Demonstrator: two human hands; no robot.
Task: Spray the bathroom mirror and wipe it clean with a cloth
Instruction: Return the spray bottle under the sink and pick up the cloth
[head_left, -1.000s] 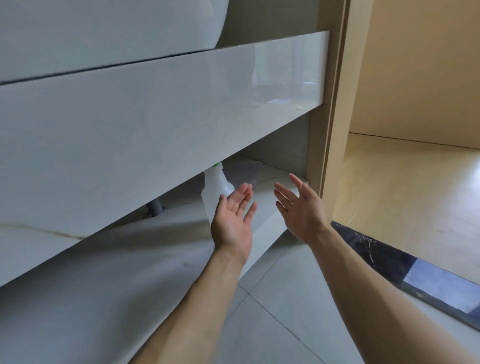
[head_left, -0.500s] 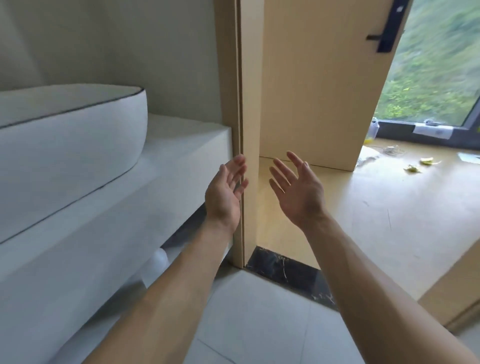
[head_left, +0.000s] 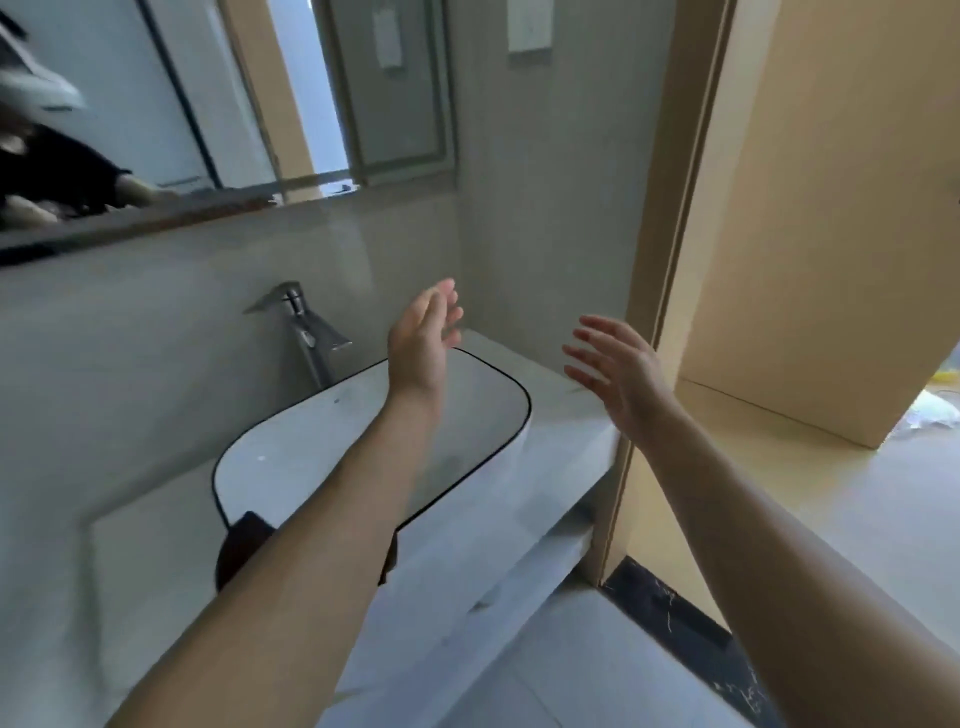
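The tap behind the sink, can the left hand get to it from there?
Probably yes. The left hand is open, holds nothing, and hovers over the sink just right of the tap. Nothing visible lies between them.

Glossy glass mirror (head_left: 171, 104), shiny metal faucet (head_left: 306, 332), smooth glazed basin (head_left: 467, 379), matt wood-look door (head_left: 831, 208)
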